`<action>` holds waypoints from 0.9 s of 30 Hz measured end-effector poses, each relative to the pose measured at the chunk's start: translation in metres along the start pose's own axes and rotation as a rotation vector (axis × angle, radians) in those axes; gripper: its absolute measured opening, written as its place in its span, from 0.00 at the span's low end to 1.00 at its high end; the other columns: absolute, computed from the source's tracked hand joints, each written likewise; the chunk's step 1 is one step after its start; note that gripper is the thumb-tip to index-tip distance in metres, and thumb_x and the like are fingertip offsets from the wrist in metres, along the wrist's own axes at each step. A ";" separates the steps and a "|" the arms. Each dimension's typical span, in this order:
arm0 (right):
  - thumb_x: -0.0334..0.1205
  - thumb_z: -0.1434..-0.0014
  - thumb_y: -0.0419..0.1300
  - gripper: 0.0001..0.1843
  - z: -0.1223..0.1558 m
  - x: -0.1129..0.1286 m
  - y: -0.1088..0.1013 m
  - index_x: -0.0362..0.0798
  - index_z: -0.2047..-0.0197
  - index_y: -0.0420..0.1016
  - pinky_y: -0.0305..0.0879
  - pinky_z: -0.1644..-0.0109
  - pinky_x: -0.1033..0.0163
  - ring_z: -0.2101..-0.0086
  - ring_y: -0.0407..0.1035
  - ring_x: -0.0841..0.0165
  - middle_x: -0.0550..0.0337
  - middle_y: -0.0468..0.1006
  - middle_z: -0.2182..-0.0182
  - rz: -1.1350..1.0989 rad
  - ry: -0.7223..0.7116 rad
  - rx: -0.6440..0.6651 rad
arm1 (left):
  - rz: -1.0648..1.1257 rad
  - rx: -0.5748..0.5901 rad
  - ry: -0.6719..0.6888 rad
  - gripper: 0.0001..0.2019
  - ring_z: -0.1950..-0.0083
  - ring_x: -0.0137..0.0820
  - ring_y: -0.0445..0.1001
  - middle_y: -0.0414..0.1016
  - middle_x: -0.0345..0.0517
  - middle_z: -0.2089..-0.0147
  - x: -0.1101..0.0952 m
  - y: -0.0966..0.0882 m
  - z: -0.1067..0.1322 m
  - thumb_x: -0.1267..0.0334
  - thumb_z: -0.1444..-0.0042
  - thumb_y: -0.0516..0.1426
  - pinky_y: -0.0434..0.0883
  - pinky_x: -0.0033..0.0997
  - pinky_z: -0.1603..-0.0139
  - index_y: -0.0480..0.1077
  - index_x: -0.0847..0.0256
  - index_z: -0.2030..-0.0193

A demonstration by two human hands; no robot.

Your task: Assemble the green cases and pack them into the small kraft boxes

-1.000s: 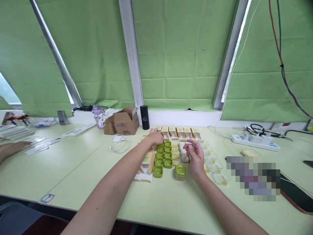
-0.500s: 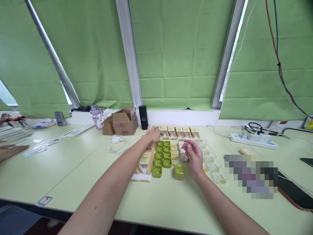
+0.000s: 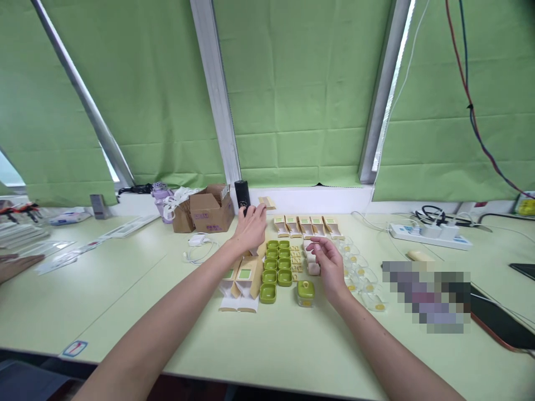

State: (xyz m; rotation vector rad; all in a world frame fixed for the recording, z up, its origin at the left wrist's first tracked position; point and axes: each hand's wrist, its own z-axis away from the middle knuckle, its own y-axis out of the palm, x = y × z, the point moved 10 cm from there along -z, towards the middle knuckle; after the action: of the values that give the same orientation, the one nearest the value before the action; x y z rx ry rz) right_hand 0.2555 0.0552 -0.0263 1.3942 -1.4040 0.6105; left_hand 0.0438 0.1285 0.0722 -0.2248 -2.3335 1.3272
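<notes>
My left hand (image 3: 251,225) is raised above the table and pinches a small tan box (image 3: 266,203) at its fingertips. A row of like tan boxes (image 3: 306,225) lies at the far side. My right hand (image 3: 329,263) hovers with curled fingers over small pale pieces (image 3: 312,266); whether it holds anything I cannot make out. Between the hands sit two columns of green square lids (image 3: 278,262). A closed green-lidded clear container (image 3: 306,293) stands in front of my right hand. Clear cups with yellow bits (image 3: 363,276) lie to its right. Folded tan cartons (image 3: 243,278) lie under my left forearm.
A black cylinder (image 3: 242,195), open cardboard boxes (image 3: 209,209) and a white cable (image 3: 197,246) stand at the back left. A power strip (image 3: 430,235) with cables lies at the right, a dark flat device (image 3: 499,326) near the right edge. Another person's hand (image 3: 16,265) rests at far left.
My left hand has lifted one tan box from the left end of the far row and raised it. My right hand has barely moved. The view has shifted slightly.
</notes>
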 end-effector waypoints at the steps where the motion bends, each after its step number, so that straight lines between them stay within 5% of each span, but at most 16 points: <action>1: 0.60 0.41 0.67 0.21 -0.001 0.000 0.002 0.53 0.53 0.81 0.68 0.55 0.54 0.58 0.75 0.57 0.54 0.84 0.62 0.019 0.020 0.017 | -0.025 -0.057 0.026 0.28 0.33 0.53 0.63 0.61 0.62 0.23 -0.008 -0.013 0.010 0.70 0.33 0.50 0.53 0.62 0.28 0.65 0.65 0.27; 4: 0.66 0.45 0.71 0.28 -0.004 -0.002 0.011 0.53 0.51 0.82 0.70 0.48 0.49 0.52 0.78 0.51 0.50 0.88 0.58 0.058 0.088 0.107 | -0.099 -0.140 0.082 0.31 0.32 0.54 0.63 0.61 0.60 0.22 -0.035 -0.039 0.046 0.70 0.35 0.53 0.53 0.63 0.27 0.63 0.63 0.24; 7: 0.70 0.48 0.72 0.36 -0.006 -0.004 0.018 0.53 0.47 0.81 0.72 0.47 0.47 0.49 0.79 0.49 0.49 0.89 0.55 0.057 0.160 0.178 | -0.152 -0.116 0.159 0.33 0.31 0.53 0.62 0.59 0.53 0.20 -0.062 -0.043 0.081 0.72 0.40 0.55 0.52 0.63 0.27 0.67 0.60 0.26; 15: 0.76 0.49 0.70 0.37 -0.013 -0.007 0.011 0.50 0.54 0.82 0.65 0.67 0.60 0.64 0.78 0.58 0.52 0.88 0.61 -0.048 0.176 0.092 | -0.118 -0.175 0.435 0.23 0.36 0.52 0.68 0.65 0.46 0.21 -0.107 -0.029 0.142 0.75 0.41 0.56 0.56 0.62 0.28 0.79 0.55 0.42; 21: 0.67 0.48 0.74 0.35 -0.009 -0.004 0.013 0.50 0.47 0.79 0.70 0.63 0.58 0.61 0.79 0.56 0.51 0.88 0.56 -0.155 0.136 0.103 | 0.163 -0.249 0.369 0.27 0.36 0.52 0.69 0.73 0.53 0.29 -0.100 -0.046 0.141 0.75 0.40 0.57 0.57 0.64 0.28 0.74 0.54 0.35; 27: 0.58 0.46 0.77 0.30 -0.003 0.003 0.017 0.53 0.46 0.77 0.73 0.39 0.44 0.43 0.77 0.49 0.49 0.85 0.44 -0.260 0.059 0.137 | 0.577 -0.387 0.131 0.18 0.33 0.52 0.66 0.68 0.57 0.32 -0.070 -0.063 0.116 0.67 0.31 0.57 0.68 0.58 0.34 0.72 0.53 0.36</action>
State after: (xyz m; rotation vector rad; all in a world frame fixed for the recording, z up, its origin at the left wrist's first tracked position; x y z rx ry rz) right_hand 0.2412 0.0604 -0.0176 1.6229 -1.1283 0.5803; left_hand 0.0578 -0.0194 0.0537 -1.1395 -2.4854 1.0223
